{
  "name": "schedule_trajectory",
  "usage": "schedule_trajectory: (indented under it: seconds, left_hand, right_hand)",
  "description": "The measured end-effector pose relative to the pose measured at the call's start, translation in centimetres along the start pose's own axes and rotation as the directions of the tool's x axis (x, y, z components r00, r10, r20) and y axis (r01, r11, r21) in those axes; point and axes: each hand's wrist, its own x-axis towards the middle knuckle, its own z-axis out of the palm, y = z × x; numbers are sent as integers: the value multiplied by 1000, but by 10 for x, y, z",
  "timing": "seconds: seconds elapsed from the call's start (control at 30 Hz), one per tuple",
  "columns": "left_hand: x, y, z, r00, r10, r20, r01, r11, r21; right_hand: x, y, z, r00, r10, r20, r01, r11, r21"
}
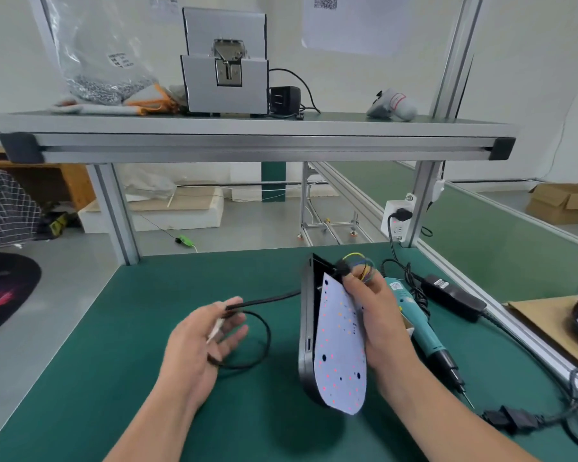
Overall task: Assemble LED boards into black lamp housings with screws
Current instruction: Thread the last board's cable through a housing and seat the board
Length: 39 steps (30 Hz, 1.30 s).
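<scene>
**Board held against upright housing, cable in the other hand**

The label on the electric screwdriver (424,331), the sticker on the power adapter (454,293) and the tag on the bag of screws (104,85) on the shelf are all too blurred to read.

The right hand (377,315) grips the LED board (341,355), thumb on its dotted face, with a bunch of coloured wires (357,266) at its fingertips. The other fingers are hidden behind the board. The black lamp housing (306,328) stands on edge just left of those fingers, touching the board, its inside mostly covered.

The left hand (201,341) pinches the end of the black cable (264,300) between thumb and forefinger. The remaining fingers curl loosely, and 1 loop of cable hangs below them.

The screwdriver lies just right of the right fingers. Bare green worktop (114,378) spreads left of the left fingers to its edge.
</scene>
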Motion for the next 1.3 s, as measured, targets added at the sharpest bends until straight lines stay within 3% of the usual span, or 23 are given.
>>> schedule_trajectory:
  seconds: [0.13, 0.23, 0.3, 0.33, 0.4, 0.47, 0.57, 0.63, 0.73, 0.83, 0.9, 1.07, 1.2, 1.3]
  left_hand:
    - [0, 6, 0, 999, -24, -48, 3, 922, -386]
    - [-2, 15, 0, 999, 7, -44, -27, 882, -471]
    - [-2, 20, 2, 993, 81, -84, -100, 961, -257]
    - [-5, 21, 4, 979, 182, -92, -183, 983, -3]
    - [-16, 18, 11, 927, 372, 44, -343, 794, 502]
    - [-27, 12, 21, 924, 301, 234, -377, 626, 682]
    - [-33, -1, 29, 946, 154, 287, -322, 568, 758]
    - [-32, -6, 31, 949, 208, 237, -312, 495, 811]
    - [-33, -9, 32, 952, 233, 200, -290, 466, 836]
    - [-32, -8, 33, 964, 187, 187, -253, 441, 861]
    - [-31, -7, 35, 965, 178, 193, -254, 440, 861]
    - [-31, -5, 32, 983, 68, 171, -184, 371, 910]
    - [-28, -5, 30, 992, 87, 95, -125, 473, 872]
    - [-30, -6, 32, 989, 141, 41, -106, 500, 859]
  right_hand:
    - [-1, 11, 1, 990, -4, 144, 8, 1000, -24]
    - [-3, 20, 4, 978, 41, 207, -29, 998, -64]
    - [-4, 24, 3, 978, 41, 206, -13, 991, -132]
    - [-5, 25, 4, 981, 16, 194, 29, 973, -227]
    - [-7, 28, 6, 979, -37, 201, 120, 902, -414]
    - [-9, 31, 9, 974, -60, 220, 169, 834, -524]
    - [-7, 30, 7, 968, -70, 242, 209, 760, -616]
    - [-5, 28, 5, 969, -70, 237, 202, 777, -596]
    - [-4, 20, 5, 968, -77, 238, 200, 810, -551]
    - [-1, 20, 2, 923, -181, 338, 374, 625, -685]
    - [-1, 21, 3, 906, -205, 371, 419, 567, -709]
    - [-6, 16, 5, 910, -166, 381, 391, 651, -650]
    - [-3, 14, 4, 920, -118, 373, 367, 594, -716]
    - [1, 8, 4, 920, 39, 390, 300, 570, -765]
